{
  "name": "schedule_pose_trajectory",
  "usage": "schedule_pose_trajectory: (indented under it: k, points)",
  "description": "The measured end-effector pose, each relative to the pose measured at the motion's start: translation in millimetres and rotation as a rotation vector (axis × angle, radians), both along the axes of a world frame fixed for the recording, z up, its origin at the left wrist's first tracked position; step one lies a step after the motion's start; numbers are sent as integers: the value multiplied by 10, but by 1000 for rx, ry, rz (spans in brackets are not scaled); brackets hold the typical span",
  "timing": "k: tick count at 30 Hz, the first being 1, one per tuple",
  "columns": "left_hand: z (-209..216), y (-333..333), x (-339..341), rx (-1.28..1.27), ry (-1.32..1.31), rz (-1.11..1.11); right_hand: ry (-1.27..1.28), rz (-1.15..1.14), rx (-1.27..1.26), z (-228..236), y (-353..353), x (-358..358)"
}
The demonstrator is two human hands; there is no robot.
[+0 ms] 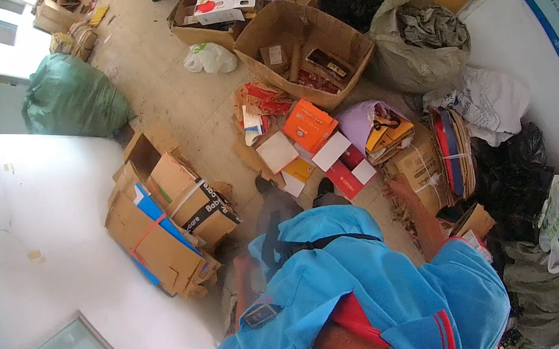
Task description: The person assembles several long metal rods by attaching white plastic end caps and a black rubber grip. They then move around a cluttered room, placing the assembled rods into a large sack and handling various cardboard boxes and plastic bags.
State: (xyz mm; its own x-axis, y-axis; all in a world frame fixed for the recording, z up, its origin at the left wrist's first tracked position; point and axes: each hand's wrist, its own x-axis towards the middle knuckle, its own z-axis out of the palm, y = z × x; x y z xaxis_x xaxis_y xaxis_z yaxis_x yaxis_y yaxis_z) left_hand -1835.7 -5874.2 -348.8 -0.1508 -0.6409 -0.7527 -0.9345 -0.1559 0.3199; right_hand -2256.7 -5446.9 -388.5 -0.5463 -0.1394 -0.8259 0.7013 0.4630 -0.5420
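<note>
My right hand [401, 189] reaches down to the right, its fingers closed at the left edge of a tied bundle of flattened cardboard [420, 169]. Low on the left, my left hand [241, 265] hangs near a stack of folded cardboard boxes [160, 243] bound with a pinkish strap; its fingers are blurred, and I see nothing held in it. In front of my feet lie an orange box [308, 125], a red and white box [345, 170] and a whitish flat box [277, 152]. Beside them, a lilac wrapper [362, 122] holds yellow and brown card pieces.
A large open carton [304, 48] with scraps inside stands ahead. A grey woven sack [419, 42] and black plastic bags [515, 164] line the right wall. A full green sack [73, 97] sits far left, beyond a white wall [63, 228]. Another tied cardboard stack [455, 152] stands at right.
</note>
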Motion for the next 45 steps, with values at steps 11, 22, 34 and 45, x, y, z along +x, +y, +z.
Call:
schedule_pose_trajectory:
  k: [11, 22, 34, 45]
  points:
    - [-684, -1120, 215, -158, 118, -182, -111, 185, -42, -35, -1924, -74]
    - [-172, -3219, -424, 238, 563, 408, 95, 307, -15, 142, -3796, -826]
    - [-807, -3692, -472, 138, 538, 696, -47, 384, 42, 107, -5022, -1259]
    - [-491, -5487, -1694, 238, 385, 599, 141, 542, 62, -816, -7067, -2717]
